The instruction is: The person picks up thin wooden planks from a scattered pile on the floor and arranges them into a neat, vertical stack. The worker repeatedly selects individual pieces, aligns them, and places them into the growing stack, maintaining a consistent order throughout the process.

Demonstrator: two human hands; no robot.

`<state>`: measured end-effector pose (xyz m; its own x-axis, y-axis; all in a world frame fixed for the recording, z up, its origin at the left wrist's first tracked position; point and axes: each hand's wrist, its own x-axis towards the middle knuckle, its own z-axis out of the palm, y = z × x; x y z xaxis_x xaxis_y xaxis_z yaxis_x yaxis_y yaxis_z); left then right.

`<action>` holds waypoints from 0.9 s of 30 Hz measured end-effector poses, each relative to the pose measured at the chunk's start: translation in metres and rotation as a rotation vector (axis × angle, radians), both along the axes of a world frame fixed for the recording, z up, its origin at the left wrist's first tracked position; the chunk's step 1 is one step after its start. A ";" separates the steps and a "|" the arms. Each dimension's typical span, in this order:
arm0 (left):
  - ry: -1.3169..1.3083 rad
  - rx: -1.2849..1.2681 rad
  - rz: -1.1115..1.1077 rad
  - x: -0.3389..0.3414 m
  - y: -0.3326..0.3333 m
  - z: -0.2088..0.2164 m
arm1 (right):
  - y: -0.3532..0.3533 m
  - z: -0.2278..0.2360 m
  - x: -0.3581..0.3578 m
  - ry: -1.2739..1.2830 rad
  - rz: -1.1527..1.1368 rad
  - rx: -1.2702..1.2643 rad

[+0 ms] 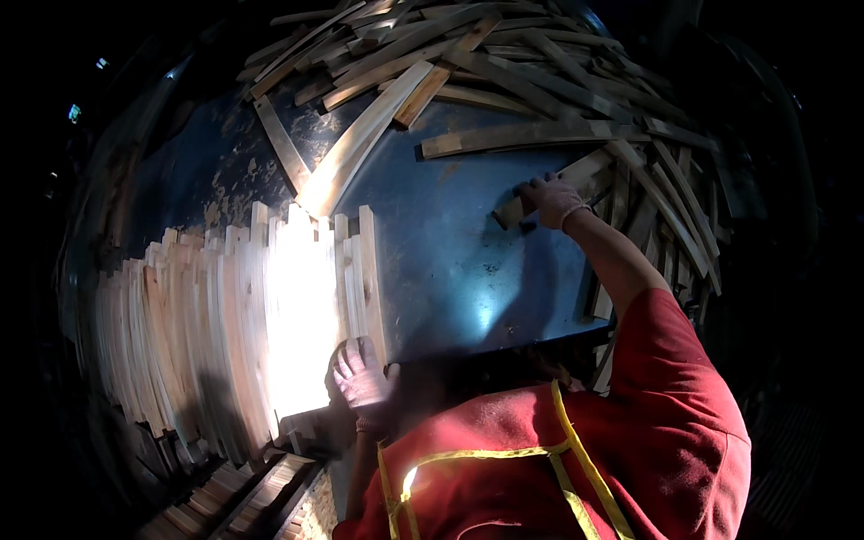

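Note:
My right hand [549, 200], in a pale knitted glove, grips the end of a wooden strip [583, 169] at the right of the table. The rest of that strip runs back under other strips of the heap. My left hand [362, 376], gloved too, lies flat with its fingers stretched and thumb apart. It touches the near end of the rightmost strips [370, 270] in a row of wooden strips [211, 315] laid side by side. Bright light washes out the middle of the row.
A loose heap of wooden strips [531, 85] covers the back and right of the dark metal table [441, 261]. One pale strip [364, 139] slants from the heap down to the row. More stacked wood [202, 504] lies below the table's edge at the lower left.

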<state>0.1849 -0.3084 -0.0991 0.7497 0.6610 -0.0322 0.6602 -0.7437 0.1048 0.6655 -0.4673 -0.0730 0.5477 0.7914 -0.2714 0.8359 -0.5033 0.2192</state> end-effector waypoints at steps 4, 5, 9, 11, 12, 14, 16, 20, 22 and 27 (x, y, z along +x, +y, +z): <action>-0.159 0.043 -0.166 0.050 -0.025 0.001 | 0.022 -0.001 -0.047 0.254 0.297 -0.100; -0.119 -0.028 -0.176 0.066 -0.038 -0.002 | 0.028 0.010 -0.054 0.381 0.428 -0.033; 0.060 -0.064 -0.314 0.144 -0.056 -0.021 | 0.074 0.019 0.031 -0.063 0.223 0.269; 0.097 -0.229 -0.245 0.173 -0.060 -0.007 | 0.077 0.018 0.090 -0.154 0.017 0.194; 0.196 -0.303 -0.214 0.186 -0.057 0.003 | 0.066 0.010 0.121 -0.040 -0.081 0.166; 0.241 -0.418 -0.111 0.184 -0.045 0.004 | 0.066 0.024 0.139 0.156 -0.126 0.136; 0.218 -0.506 0.008 0.167 -0.037 0.002 | 0.060 0.023 0.145 0.384 -0.227 0.249; -0.071 -0.673 0.293 0.109 -0.031 -0.016 | 0.032 0.033 0.080 1.262 -0.695 0.534; -0.225 -0.780 0.391 0.100 -0.030 -0.009 | 0.005 -0.015 0.040 1.390 -0.758 0.685; -0.209 -0.809 0.358 0.073 -0.020 0.011 | 0.026 -0.026 -0.134 1.114 -0.586 0.345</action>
<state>0.2578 -0.3285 -0.0876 0.5469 0.6899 -0.4742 0.7465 -0.1454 0.6493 0.5313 -0.4410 -0.0987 0.4470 0.6327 -0.6323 0.1223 -0.7435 -0.6574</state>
